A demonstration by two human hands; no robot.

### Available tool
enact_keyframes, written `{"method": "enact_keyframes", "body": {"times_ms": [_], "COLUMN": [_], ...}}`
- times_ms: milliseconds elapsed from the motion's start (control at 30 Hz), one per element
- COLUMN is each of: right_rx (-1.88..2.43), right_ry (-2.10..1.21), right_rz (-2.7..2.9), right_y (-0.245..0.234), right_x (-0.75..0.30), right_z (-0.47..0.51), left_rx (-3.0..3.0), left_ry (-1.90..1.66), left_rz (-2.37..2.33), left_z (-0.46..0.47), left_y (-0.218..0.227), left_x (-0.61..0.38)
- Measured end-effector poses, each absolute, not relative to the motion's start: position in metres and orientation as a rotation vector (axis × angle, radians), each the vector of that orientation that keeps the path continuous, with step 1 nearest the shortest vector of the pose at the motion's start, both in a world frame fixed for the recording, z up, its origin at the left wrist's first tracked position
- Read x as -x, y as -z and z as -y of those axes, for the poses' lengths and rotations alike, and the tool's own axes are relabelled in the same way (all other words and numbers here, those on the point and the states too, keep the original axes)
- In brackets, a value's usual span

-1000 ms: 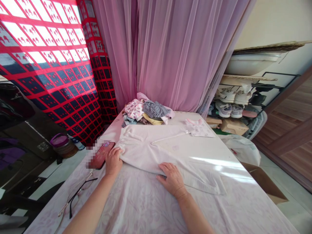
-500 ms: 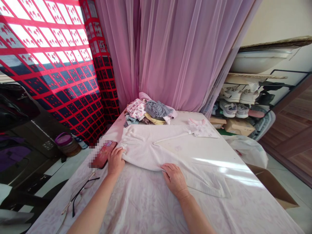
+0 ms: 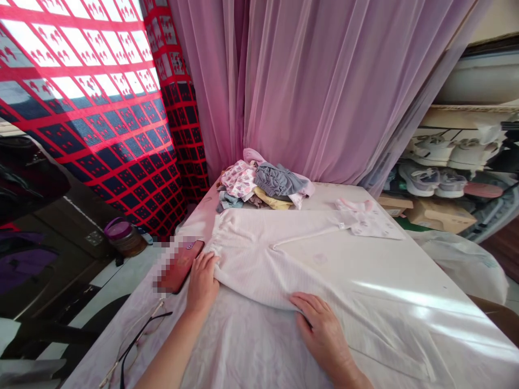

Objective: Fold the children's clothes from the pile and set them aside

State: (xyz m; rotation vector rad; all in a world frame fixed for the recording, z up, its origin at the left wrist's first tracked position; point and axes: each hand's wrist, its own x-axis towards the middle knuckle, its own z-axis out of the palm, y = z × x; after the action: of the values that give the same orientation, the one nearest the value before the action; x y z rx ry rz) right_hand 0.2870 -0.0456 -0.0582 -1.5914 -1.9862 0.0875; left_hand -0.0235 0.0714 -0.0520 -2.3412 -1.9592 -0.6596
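Pressing down on the ribbed garment (image 3: 275, 259), a pale pink piece spread across the middle of the table, I have both hands open, with nothing clenched. My left hand (image 3: 203, 283) lies at the garment's near left edge, its fingers (image 3: 208, 265) bearing on the soft fold there. My right hand (image 3: 320, 329) sits flat on the lower right part, beside a long fold running toward the bottom right of the frame. Flat palms and spread fingers suit this cloth better than a pinch, since a light, even press smooths the ribbing without dragging it askew. Just left of my left hand lies a red phone (image 3: 180, 265), partly blurred, and at lower left the glasses (image 3: 138, 340) rest on the floral table cover (image 3: 239, 356). Beyond the garment, a heap of clothes (image 3: 263, 183) sits at the table's far end, with a small printed cloth (image 3: 367, 221) to its right. A sheer mauve curtain (image 3: 324, 81) hangs behind them, and shoes (image 3: 433, 178) fill a rack at right.
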Motion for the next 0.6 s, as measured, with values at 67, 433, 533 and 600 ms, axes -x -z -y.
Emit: {"method": "enact_keyframes", "body": {"times_ms": [67,433,533,600], "right_rx": [1.544,1.266,1.357,1.425], "right_ry": [-0.014,0.278,0.207,0.153], "right_rz": [1.990,2.088,2.072,2.049], "right_y": [0.064,0.065,0.066,0.067], "right_x": [-0.291,-0.300,-0.296,-0.293], "right_z": [0.048,0.042,0.045,0.046], "left_rx": [2.350,2.344,2.340,2.336], "left_ry": [0.694,0.854,0.880,0.887], "left_rz": [1.935,1.802,1.819,1.831], "left_z": [-0.070,-0.066,-0.068,-0.070], "left_y": [0.057,0.068,0.065,0.062], "left_x": [0.026,0.034,0.031,0.029]}}
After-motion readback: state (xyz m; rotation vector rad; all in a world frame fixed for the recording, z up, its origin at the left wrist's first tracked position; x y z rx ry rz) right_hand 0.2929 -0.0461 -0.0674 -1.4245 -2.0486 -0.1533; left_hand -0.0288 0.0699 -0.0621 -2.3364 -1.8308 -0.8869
